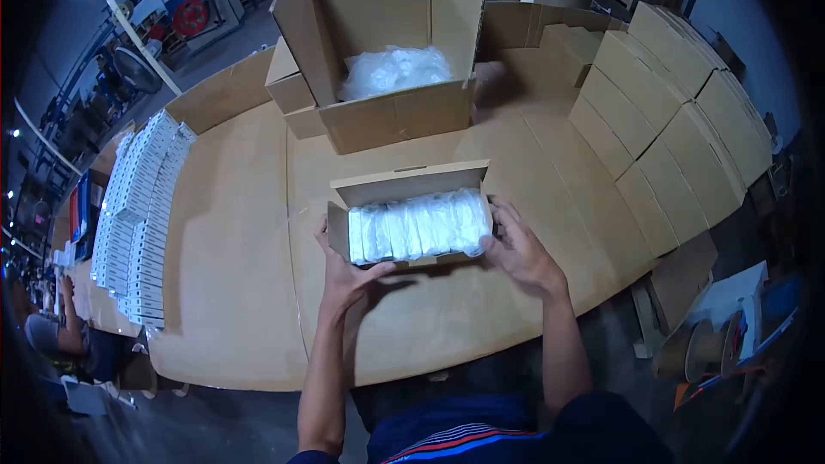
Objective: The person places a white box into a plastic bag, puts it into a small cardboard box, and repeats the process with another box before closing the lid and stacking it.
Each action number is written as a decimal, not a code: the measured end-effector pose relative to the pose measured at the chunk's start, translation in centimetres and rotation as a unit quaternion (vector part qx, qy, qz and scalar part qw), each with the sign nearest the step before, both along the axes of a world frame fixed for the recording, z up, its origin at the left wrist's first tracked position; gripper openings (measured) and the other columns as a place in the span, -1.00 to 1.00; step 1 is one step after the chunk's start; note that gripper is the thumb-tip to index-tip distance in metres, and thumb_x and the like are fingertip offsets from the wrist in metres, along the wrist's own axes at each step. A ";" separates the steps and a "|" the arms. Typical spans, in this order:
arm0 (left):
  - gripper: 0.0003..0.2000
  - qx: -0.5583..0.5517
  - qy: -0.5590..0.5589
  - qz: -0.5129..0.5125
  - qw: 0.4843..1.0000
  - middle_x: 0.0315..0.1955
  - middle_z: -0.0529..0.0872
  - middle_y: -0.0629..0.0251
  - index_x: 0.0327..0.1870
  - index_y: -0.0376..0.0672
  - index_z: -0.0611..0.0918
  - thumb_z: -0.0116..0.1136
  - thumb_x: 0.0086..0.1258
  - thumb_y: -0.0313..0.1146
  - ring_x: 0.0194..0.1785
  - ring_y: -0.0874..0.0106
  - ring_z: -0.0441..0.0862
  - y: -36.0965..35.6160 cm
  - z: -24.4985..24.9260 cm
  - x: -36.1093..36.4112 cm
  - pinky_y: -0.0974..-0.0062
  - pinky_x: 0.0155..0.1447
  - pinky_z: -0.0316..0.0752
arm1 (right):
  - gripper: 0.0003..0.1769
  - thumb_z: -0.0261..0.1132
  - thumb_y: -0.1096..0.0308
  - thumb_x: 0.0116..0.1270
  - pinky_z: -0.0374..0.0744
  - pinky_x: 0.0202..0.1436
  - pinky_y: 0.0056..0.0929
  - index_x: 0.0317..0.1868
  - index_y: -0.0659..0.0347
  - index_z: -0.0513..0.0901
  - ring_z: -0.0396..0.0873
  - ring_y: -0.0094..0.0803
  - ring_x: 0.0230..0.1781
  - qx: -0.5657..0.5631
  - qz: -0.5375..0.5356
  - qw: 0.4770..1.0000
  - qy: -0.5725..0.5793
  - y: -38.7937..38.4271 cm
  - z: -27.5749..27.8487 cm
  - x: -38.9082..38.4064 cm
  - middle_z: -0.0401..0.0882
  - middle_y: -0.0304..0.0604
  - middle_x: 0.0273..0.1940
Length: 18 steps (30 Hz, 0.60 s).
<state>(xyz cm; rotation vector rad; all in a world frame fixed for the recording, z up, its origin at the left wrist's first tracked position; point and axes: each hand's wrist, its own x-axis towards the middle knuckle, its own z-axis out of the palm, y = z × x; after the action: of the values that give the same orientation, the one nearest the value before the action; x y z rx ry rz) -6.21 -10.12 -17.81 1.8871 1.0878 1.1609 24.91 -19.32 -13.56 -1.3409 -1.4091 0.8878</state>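
Note:
A small cardboard box with its lid raised lies between my hands near the middle of the table. Inside it, a row of white items in clear plastic wrap fills the length of the box. My left hand grips the left end, thumb along the front edge and fingers around the side. At the right end my right hand holds the box, its thumb by the wrapped items. Parts of the fingers on both hands are hidden behind the box.
A large open carton with clear plastic bags in it stands at the back. Stacks of white pieces line the left edge. Closed cardboard boxes are piled on the right of the cardboard-covered table. Another person is at far left.

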 end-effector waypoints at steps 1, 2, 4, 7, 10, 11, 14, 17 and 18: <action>0.13 0.007 0.009 -0.012 1.000 0.44 0.10 -0.01 0.47 -0.29 0.33 0.79 -0.15 -0.04 0.54 0.06 0.20 -0.2 0.2 -0.3 0.21 0.64 0.19 | 0.12 0.66 0.07 0.17 0.42 0.59 -0.12 0.58 0.34 0.22 0.30 -0.03 0.56 0.002 0.024 0.992 -0.128 -0.6 1.0 0.5 0.21 0.14 0.57; 0.17 0.014 0.019 -0.024 0.999 0.44 0.13 -0.02 0.50 -0.28 0.27 0.80 -0.17 -0.06 0.53 0.06 0.22 -0.5 0.5 -0.4 0.23 0.64 0.19 | 0.22 0.70 0.07 0.09 0.40 0.60 -0.12 0.61 0.33 0.16 0.29 -0.05 0.57 0.004 0.040 0.996 -0.082 -0.4 0.7 0.6 0.22 0.15 0.57; 0.30 -0.038 -0.013 -0.031 0.999 0.38 0.24 -0.09 0.51 -0.23 0.01 0.83 -0.20 -0.14 0.50 0.08 0.30 -0.8 1.8 0.4 0.23 0.65 0.18 | 0.43 0.79 0.07 -0.08 0.35 0.63 -0.11 0.65 0.33 0.06 0.28 -0.09 0.59 0.011 0.072 0.997 0.010 1.0 -1.4 0.6 0.24 0.19 0.56; 0.29 -0.047 -0.002 -0.012 0.999 0.33 0.28 -0.12 0.46 -0.25 -0.03 0.83 -0.18 -0.15 0.47 0.08 0.35 -0.6 2.0 0.8 0.17 0.62 0.20 | 0.12 0.85 0.04 -0.22 0.51 0.27 -0.23 0.23 0.30 0.33 0.48 -0.18 0.14 0.021 0.050 0.994 -0.095 2.7 -2.8 1.2 0.45 -0.01 0.13; 0.27 -0.038 -0.007 -0.039 0.998 0.30 0.29 -0.10 0.43 -0.24 -0.01 0.83 -0.18 -0.17 0.48 0.07 0.34 -0.1 1.8 0.8 0.17 0.62 0.21 | 0.01 0.83 -0.12 -0.24 0.47 0.02 -0.22 -0.09 0.17 0.25 0.34 -0.23 -0.14 0.042 0.056 0.984 -0.164 3.8 -1.4 0.9 0.30 -0.10 -0.14; 0.22 -0.045 -0.010 -0.044 0.998 0.25 0.30 -0.09 0.36 -0.31 0.05 0.83 -0.18 -0.08 0.43 0.07 0.37 0.0 1.8 0.7 0.17 0.58 0.25 | 0.03 0.82 -0.16 -0.22 0.48 0.03 -0.21 -0.06 0.20 0.25 0.35 -0.21 -0.12 0.030 0.064 0.979 -0.191 3.8 -0.9 0.8 0.31 -0.08 -0.13; 0.17 -0.033 0.144 -0.025 0.989 0.21 0.34 -0.09 0.28 -0.38 0.13 0.80 -0.17 0.05 0.36 0.05 0.41 0.3 3.5 0.8 0.17 0.51 0.33 | 0.10 0.76 -0.25 -0.16 0.50 0.14 -0.12 0.05 0.29 0.25 0.43 -0.08 -0.01 0.003 0.089 0.962 -0.258 4.4 0.6 0.4 0.33 0.06 -0.03; 0.15 -0.052 0.150 -0.038 0.987 0.07 0.42 -0.09 0.20 -0.43 0.22 0.77 -0.22 0.16 0.22 0.08 0.49 0.8 4.9 1.3 0.22 0.39 0.43 | 0.14 0.73 -0.28 -0.12 0.51 0.25 -0.04 0.13 0.34 0.26 0.46 0.03 0.10 -0.001 0.090 0.954 -0.286 4.8 1.0 -0.5 0.35 0.15 0.06; 0.14 -0.059 0.165 -0.044 0.984 0.04 0.43 -0.09 0.19 -0.43 0.23 0.77 -0.23 0.17 0.20 0.08 0.50 1.1 5.4 1.3 0.23 0.37 0.45 | 0.11 0.74 -0.27 -0.13 0.49 0.22 -0.09 0.09 0.32 0.27 0.42 -0.03 0.06 0.005 0.078 0.959 -0.271 4.9 1.0 -0.7 0.32 0.09 0.01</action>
<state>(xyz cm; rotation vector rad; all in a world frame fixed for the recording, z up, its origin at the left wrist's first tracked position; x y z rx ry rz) -4.87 -9.01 -12.44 2.0569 1.2041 0.7337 24.17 -14.44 -12.56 -1.5522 -1.9559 0.6294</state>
